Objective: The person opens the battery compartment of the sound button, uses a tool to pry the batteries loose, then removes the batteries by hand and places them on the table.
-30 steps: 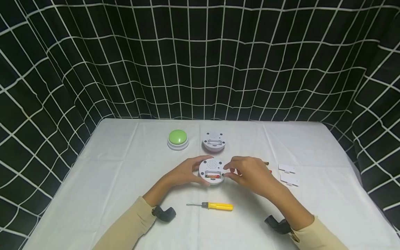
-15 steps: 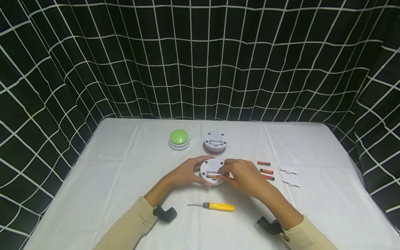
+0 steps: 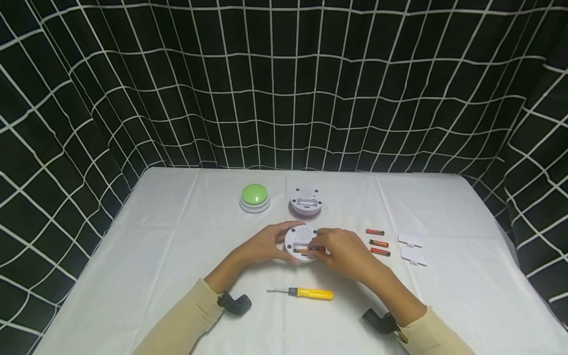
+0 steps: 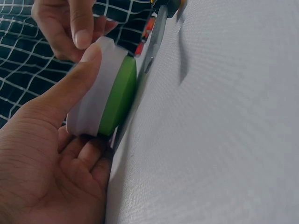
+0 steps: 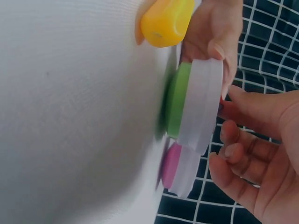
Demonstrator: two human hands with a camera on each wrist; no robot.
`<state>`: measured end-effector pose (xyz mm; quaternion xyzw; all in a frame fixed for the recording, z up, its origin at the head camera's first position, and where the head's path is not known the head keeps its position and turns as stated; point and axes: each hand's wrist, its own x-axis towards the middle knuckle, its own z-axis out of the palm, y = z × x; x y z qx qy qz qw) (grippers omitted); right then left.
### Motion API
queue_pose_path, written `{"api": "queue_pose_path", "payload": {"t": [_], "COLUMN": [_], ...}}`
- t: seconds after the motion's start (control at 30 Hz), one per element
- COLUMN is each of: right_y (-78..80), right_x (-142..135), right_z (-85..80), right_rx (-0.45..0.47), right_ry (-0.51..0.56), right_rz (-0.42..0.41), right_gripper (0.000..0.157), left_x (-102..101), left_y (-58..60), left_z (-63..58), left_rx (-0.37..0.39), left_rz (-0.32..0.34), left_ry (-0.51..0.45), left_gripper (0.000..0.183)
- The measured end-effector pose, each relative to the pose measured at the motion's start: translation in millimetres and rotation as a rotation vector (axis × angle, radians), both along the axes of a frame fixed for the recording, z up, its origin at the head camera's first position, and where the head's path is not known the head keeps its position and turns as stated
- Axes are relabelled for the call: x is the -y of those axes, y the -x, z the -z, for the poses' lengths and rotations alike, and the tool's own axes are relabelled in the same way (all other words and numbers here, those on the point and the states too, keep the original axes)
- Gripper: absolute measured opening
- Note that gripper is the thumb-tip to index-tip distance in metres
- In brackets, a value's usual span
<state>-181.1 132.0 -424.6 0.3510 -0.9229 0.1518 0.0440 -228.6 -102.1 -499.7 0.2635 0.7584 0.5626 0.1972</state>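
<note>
In the head view, my left hand [image 3: 268,244] holds a round push button [image 3: 290,236] upside down by its rim. Its white base faces up, while its green top [image 4: 119,93] points at the table. Inside the uncovered compartment lies a red-and-gold battery [image 3: 301,250]. My right hand [image 3: 343,249] reaches over the base's right side; thumb and fingertips pinch at the battery's right end. A red bit shows there in the right wrist view, mostly hidden by the fingers. Further right, several loose items include a battery [image 3: 374,231] and a second battery [image 3: 379,243].
Another upturned button [image 3: 306,202], pink-topped, stands behind with its compartment uncovered. A green button [image 3: 255,196] sits upright to its left. A yellow-handled screwdriver [image 3: 310,294] lies in front. Two white covers, including the nearer cover [image 3: 413,256], lie at the right.
My right hand has moved left over the base, from its edge to the compartment. The batteries on the table are now uncovered. My left hand keeps its hold.
</note>
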Motion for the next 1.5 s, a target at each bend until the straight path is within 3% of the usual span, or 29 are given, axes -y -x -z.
{"api": "queue_pose_path", "payload": {"t": [0.53,0.97,1.5], "right_y": [0.3,1.5,0.3], "right_x": [0.5,-0.3,-8.3], "right_z": [4.9,5.4,-6.8], "right_rx": [0.002,-0.046,-0.077], "right_ry": [-0.009,0.032,0.037], "right_rz": [0.036,0.016,0.047], "right_gripper": [0.009,0.007,0.009], "left_x": [0.0,0.7,-2.4], "left_y": [1.5,0.9,-0.2], "left_z": [0.2,-2.2,-1.1], "left_rx": [-0.019,-0.016,-0.016], "left_rz": [0.005,0.008,-0.006], "left_ry": [0.007,0.007,0.017], "left_gripper": [0.098,0.097,0.097]}}
